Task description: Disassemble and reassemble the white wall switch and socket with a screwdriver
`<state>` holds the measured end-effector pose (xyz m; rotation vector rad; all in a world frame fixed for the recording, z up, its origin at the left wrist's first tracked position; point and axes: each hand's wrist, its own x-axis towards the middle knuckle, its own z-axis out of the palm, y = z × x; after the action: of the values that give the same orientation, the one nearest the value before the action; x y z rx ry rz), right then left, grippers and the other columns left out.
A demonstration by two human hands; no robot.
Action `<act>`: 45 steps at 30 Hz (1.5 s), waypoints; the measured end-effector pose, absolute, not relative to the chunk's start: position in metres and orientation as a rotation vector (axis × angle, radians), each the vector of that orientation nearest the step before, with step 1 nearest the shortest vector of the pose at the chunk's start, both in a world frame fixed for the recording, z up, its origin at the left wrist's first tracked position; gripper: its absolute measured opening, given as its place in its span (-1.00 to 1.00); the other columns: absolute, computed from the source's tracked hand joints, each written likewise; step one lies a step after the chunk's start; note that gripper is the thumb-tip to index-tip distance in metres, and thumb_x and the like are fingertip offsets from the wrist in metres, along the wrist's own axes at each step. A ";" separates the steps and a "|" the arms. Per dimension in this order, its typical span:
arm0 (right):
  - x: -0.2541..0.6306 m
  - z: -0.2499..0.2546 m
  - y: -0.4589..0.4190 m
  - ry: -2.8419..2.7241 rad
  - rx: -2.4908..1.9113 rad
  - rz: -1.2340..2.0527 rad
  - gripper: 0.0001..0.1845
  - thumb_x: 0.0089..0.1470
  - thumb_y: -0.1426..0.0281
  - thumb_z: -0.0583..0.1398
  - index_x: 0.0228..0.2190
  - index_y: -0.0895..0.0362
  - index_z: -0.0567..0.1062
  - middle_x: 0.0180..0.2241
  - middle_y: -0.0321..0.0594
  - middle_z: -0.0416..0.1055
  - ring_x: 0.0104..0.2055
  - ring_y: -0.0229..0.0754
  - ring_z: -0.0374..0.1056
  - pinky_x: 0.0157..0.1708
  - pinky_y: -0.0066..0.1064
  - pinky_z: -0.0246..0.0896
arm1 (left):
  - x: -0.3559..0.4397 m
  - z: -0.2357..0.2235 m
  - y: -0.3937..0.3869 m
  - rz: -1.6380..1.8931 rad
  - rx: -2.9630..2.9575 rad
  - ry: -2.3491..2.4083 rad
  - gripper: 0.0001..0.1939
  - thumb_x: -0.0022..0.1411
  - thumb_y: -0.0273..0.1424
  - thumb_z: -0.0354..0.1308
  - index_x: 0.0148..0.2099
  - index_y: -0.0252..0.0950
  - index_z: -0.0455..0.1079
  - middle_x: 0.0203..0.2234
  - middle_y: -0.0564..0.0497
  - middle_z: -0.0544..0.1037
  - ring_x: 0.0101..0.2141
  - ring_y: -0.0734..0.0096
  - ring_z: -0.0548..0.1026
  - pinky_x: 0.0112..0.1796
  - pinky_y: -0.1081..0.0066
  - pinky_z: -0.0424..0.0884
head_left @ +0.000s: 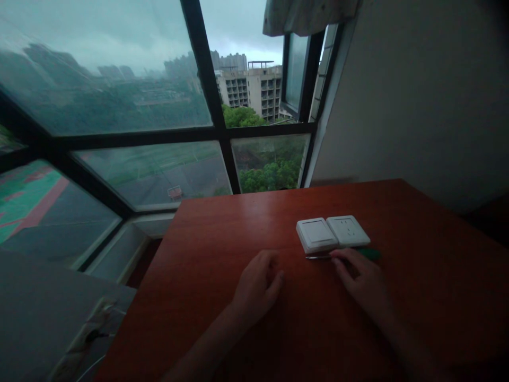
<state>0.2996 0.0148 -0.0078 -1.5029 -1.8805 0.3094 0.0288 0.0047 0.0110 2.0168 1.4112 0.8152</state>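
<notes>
My right hand pinches the metal shaft of a screwdriver, whose green handle shows just beyond my fingers. The thin shaft points left, along the near side of two white wall plates. The left plate is a light switch with one wide rocker. Beside it lies a wall socket with several slots. My left hand rests over the table to the left of them, fingers loosely curled and the thumb apart, with nothing seen in it.
The reddish-brown wooden table reaches up to a dark-framed window. A pale wall stands on the right. Low at the left, a power strip with a black plug and cables sits below the table's edge.
</notes>
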 end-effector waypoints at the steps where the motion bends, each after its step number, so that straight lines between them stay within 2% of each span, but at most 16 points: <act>1: 0.315 -0.007 0.018 -1.846 -1.537 0.239 -0.74 0.17 0.29 0.05 -0.23 0.12 0.48 -0.16 -0.04 0.47 -0.08 -0.01 0.39 0.00 -0.14 0.25 | 0.037 0.013 0.012 0.831 2.044 1.365 -0.63 0.24 -0.41 0.10 0.10 -0.23 0.22 -0.06 -0.11 0.44 -0.09 0.22 0.43 -0.09 0.26 0.37; 3: 0.342 -0.008 0.026 -1.815 -1.584 0.141 -0.68 0.14 0.26 0.08 -0.14 0.15 0.46 -0.02 0.04 0.36 0.08 0.06 0.28 0.14 -0.06 0.10 | 0.056 0.014 0.029 0.878 2.086 1.290 -0.42 0.18 -0.40 0.18 0.22 -0.21 0.12 0.13 -0.17 0.29 0.11 0.12 0.31 0.08 0.16 0.28; 5: 0.361 -0.012 0.034 -1.835 -1.616 0.106 -0.56 0.13 0.23 0.10 -0.01 0.17 0.41 0.16 0.06 0.18 0.22 0.11 0.12 0.21 -0.01 -0.01 | 0.076 0.011 0.048 0.905 2.103 1.241 -0.20 0.09 -0.36 0.29 0.30 -0.23 0.01 0.22 -0.20 0.17 0.20 0.04 0.19 0.17 0.09 0.19; 8: 0.370 -0.023 0.043 -1.915 -1.646 0.135 -0.45 0.13 0.20 0.11 0.11 0.15 0.33 0.26 0.06 0.05 0.28 0.15 0.03 0.21 0.01 0.01 | 0.102 0.001 0.070 0.896 2.120 1.194 -0.03 -0.01 -0.29 0.38 0.34 -0.27 -0.07 0.29 -0.26 0.01 0.26 -0.06 0.06 0.20 0.05 0.15; 12: 0.363 -0.035 0.046 -2.000 -1.632 0.171 -0.43 0.11 0.19 0.13 0.13 0.12 0.32 0.30 0.04 -0.04 0.31 0.15 -0.01 0.22 0.00 0.02 | 0.115 -0.011 0.083 0.866 2.164 1.230 -0.10 -0.01 -0.32 0.37 0.30 -0.26 0.00 0.27 -0.24 0.04 0.27 -0.06 0.06 0.21 0.02 0.12; 16: 0.350 -0.034 0.045 -2.051 -1.584 0.195 -0.46 0.11 0.22 0.14 0.12 0.10 0.34 0.30 0.01 -0.06 0.32 0.14 -0.03 0.24 -0.01 -0.01 | 0.101 -0.013 0.081 0.815 2.210 1.309 -0.22 0.00 -0.38 0.35 0.24 -0.26 0.11 0.25 -0.21 0.09 0.23 -0.03 0.13 0.20 0.05 0.15; 20: 0.327 -0.029 0.044 -2.102 -1.522 0.237 -0.47 0.11 0.25 0.15 0.12 0.10 0.33 0.30 0.01 -0.07 0.32 0.12 -0.03 0.24 -0.02 0.00 | 0.072 -0.006 0.072 0.776 2.199 1.386 -0.22 -0.03 -0.36 0.37 0.21 -0.21 0.14 0.20 -0.17 0.15 0.16 -0.02 0.24 0.14 0.05 0.24; 31: 0.269 -0.024 0.037 -2.202 -1.405 0.355 -0.44 0.12 0.30 0.14 0.16 0.06 0.25 0.33 -0.04 -0.12 0.34 0.04 -0.06 0.24 -0.06 0.02 | -0.001 0.001 0.036 0.734 2.206 1.564 -0.20 0.01 -0.34 0.36 0.26 -0.25 0.11 0.20 -0.20 0.15 0.20 -0.02 0.17 0.17 0.03 0.19; 41: 0.265 -0.017 0.034 -2.324 -1.357 0.405 -0.27 0.07 0.28 0.19 0.23 0.01 0.10 0.37 -0.07 -0.23 0.35 0.07 -0.11 0.22 -0.01 0.03 | -0.012 0.010 0.028 0.655 2.193 1.624 -0.12 -0.03 -0.24 0.38 0.28 -0.30 0.09 0.20 -0.25 0.15 0.19 -0.06 0.17 0.17 0.02 0.20; 45: 0.271 -0.016 0.033 -2.310 -1.329 0.418 -0.23 0.04 0.34 0.20 0.24 0.04 0.05 0.35 -0.04 -0.19 0.36 0.04 -0.14 0.25 -0.04 0.00 | -0.011 0.013 0.032 0.646 2.219 1.526 -0.16 0.08 -0.16 0.30 0.30 -0.32 0.06 0.25 -0.27 0.09 0.23 -0.06 0.13 0.19 0.03 0.16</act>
<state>0.2714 0.0325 -0.0162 -1.3287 -2.3102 0.4175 -0.0113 0.0317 0.0132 2.2188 1.5263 0.6460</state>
